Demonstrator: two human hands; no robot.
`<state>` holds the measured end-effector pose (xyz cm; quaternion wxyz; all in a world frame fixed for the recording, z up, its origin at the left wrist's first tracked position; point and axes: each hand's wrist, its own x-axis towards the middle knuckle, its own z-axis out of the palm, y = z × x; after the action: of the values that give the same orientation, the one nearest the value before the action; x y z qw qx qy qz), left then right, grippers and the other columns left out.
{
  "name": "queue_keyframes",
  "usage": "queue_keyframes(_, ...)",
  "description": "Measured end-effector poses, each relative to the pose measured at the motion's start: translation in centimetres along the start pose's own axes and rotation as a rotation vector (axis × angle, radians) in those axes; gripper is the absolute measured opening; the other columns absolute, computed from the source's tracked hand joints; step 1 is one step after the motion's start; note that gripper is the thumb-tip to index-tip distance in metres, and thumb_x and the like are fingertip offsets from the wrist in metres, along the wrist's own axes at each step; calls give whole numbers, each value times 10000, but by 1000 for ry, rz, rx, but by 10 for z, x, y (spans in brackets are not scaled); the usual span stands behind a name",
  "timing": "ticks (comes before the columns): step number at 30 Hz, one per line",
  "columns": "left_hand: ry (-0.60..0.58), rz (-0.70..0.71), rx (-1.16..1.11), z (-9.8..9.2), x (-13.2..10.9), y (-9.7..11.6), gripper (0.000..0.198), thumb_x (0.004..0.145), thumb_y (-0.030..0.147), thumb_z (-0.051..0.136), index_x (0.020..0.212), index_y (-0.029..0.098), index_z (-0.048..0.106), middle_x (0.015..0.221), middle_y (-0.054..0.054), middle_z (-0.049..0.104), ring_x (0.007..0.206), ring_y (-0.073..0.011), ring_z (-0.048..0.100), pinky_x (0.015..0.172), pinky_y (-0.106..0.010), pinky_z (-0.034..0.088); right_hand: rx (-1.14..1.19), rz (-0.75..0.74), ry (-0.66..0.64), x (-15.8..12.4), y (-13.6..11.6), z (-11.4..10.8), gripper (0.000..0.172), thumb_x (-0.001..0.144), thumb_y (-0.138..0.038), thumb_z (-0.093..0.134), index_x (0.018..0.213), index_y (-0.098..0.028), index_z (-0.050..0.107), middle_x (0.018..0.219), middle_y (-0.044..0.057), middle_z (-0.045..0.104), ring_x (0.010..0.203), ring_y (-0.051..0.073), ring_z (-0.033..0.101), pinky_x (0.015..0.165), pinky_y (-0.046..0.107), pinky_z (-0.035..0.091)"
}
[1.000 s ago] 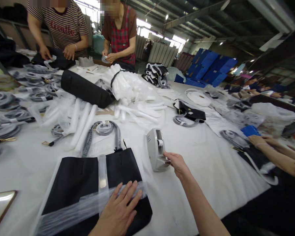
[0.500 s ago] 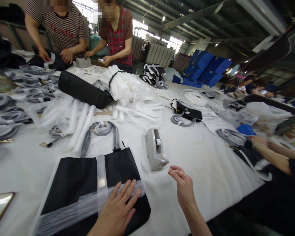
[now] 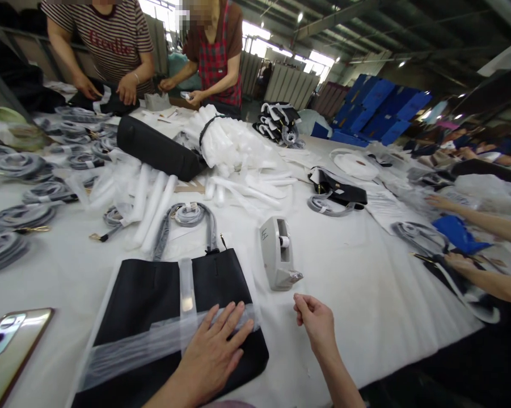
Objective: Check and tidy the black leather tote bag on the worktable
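Note:
A black handbag (image 3: 144, 289) lies flat on the white-covered table, its grey-wrapped handles stretched away from me. Across its front runs a translucent plastic strip (image 3: 140, 343), crossing an upright strip over the gold plate (image 3: 188, 304). My left hand (image 3: 215, 345) rests flat on the bag's right part, fingers spread, pressing the strip. To the right of the bag, my right hand (image 3: 317, 320) is raised with thumb and forefinger pinched together. Whatever sits in the pinch is too small to make out. Just beyond it stands a grey tape dispenser (image 3: 270, 252), its cutting end pointing toward me.
A phone (image 3: 17, 345) lies at the left edge. Coiled grey straps (image 3: 21, 164), white foam rolls (image 3: 153, 209) and a black bag on its side (image 3: 157, 147) cover the far left. A small black bag (image 3: 338, 190) sits beyond the dispenser. A co-worker's hands (image 3: 463, 263) work at right.
My right hand has drawn slightly back from the dispenser's cutting end, fingers more closed. The left hand stays on the bag. At right, the co-worker's second hand has come into view.

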<state>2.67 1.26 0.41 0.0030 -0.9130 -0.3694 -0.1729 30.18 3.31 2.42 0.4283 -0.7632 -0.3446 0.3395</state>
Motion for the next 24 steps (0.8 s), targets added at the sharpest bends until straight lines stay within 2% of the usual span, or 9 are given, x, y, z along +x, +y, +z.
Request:
queue_keyframes(3,-7,-21,-23,1,0,1,617,885,266,492,1448,351,254,1541,-32,306,1356,-222,358,1137,-439,171,-71,-20,9,2,-3,-2,426,657,-587,640,654,-162,602,543,-12,553,397,104,443,400,239,355)
queue_keyframes(9,49,-44,-76,5,1,2,573,910,403,495,1434,408,263,1544,-13,296,1352,-231,356,1131,-443,172,-199,-48,-3,0,2,0,410,698,-585,584,630,-181,591,524,2,567,399,128,474,416,255,386)
queue_keyframes(12,51,-55,-74,5,1,2,581,909,405,497,1434,422,249,1544,-11,295,1346,-230,364,1127,-439,177,-255,-31,-31,-11,10,0,430,714,-603,547,583,-194,569,452,0,523,382,149,467,395,270,387)
queue_keyframes(14,50,-49,-74,5,1,1,583,910,402,495,1435,426,243,1543,-13,296,1345,-228,366,1126,-438,182,-277,-50,-66,-23,6,-3,434,745,-604,521,633,-191,588,484,-1,525,408,151,472,415,275,400)
queue_keyframes(16,40,-47,-79,4,1,1,582,912,398,489,1436,427,238,1545,-18,291,1351,-230,357,1122,-444,192,-306,-127,-203,-37,-11,-8,404,794,-570,513,708,-186,603,554,-9,528,462,138,479,469,265,412)
queue_keyframes(19,13,-65,-85,3,1,2,579,918,389,478,1438,428,227,1555,-25,264,1368,-232,332,1109,-456,217,-379,-302,-574,-53,-55,-10,339,869,-479,500,725,-185,590,606,-23,510,550,120,479,537,238,389)
queue_keyframes(21,0,-69,-86,2,1,2,578,922,389,467,1441,429,214,1561,-26,249,1377,-232,318,1101,-460,232,-441,-403,-768,-57,-84,-7,314,894,-420,494,708,-182,578,625,-25,512,598,114,472,561,228,363)
queue_keyframes(24,-1,-62,-86,2,1,3,575,932,397,442,1448,425,188,1557,-33,258,1378,-231,319,1098,-469,240,-556,-496,-930,-54,-110,7,275,896,-345,505,686,-176,561,628,-32,506,609,104,447,576,223,335)
